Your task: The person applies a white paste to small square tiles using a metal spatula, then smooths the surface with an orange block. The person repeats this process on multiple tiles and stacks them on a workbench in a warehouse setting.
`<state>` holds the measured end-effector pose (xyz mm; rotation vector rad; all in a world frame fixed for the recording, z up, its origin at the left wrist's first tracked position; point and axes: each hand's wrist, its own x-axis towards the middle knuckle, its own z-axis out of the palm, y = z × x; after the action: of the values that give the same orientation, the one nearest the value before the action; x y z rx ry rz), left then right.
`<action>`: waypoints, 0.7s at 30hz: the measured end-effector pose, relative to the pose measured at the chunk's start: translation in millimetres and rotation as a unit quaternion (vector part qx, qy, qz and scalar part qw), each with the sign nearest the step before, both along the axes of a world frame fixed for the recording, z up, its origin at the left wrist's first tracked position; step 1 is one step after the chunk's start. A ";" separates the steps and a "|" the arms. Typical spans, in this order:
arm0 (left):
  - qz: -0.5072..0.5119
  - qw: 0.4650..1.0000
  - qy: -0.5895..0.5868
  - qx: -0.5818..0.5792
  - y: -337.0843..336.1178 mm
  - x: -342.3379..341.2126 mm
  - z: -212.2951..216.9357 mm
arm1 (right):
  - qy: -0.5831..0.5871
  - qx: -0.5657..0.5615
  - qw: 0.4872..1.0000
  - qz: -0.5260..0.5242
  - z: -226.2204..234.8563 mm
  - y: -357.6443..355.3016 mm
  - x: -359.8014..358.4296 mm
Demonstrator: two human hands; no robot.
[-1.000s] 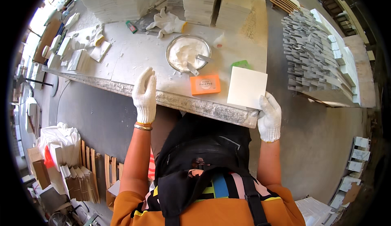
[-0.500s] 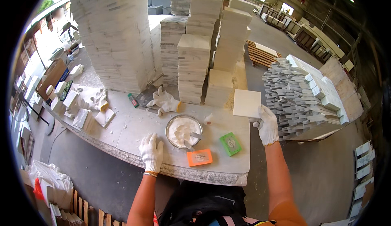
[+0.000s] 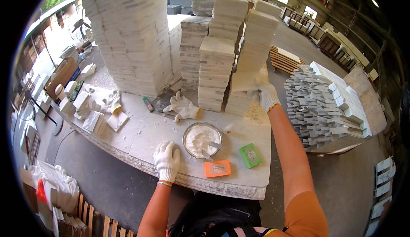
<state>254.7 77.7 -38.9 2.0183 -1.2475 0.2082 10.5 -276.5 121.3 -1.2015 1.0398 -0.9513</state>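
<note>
Gloved fingers (image 3: pixel 261 93) of the right hand (image 3: pixel 267 96) grasp a white tile (image 3: pixel 246 82), seating it on a low stack (image 3: pixel 239 102); the left hand (image 3: pixel 167 160) (fingers spread flat) braces on the worktable (image 3: pixel 141 136).

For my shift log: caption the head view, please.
Left hand flat on the table beside a bowl; right hand placing a tile on a stack.

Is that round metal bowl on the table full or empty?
Partly full. The metal bowl holds a mound of white paste, a tool stands in it, and some bare inner wall shows near the rim.
</note>
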 end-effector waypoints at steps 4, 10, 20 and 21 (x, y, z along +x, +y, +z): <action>0.005 1.000 -0.009 -0.005 0.6 -0.5 -1.8 | -0.011 0.004 1.000 0.013 2.2 -1.0 1.2; 0.008 1.000 -0.010 -0.003 1.5 1.3 -3.2 | 0.099 -0.006 0.995 -0.017 19.8 10.6 1.7; 0.008 1.000 -0.007 -0.003 1.7 0.2 1.1 | 0.463 -0.287 0.838 -0.009 22.7 -19.5 -28.7; 0.007 1.000 -0.005 -0.008 0.5 -0.5 3.3 | 0.457 -0.316 0.832 -0.012 18.3 -20.1 -25.7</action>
<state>254.2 78.2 -35.7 2.0156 -1.2353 0.2350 -15.2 -296.5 139.6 -2.3382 1.5264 -0.7372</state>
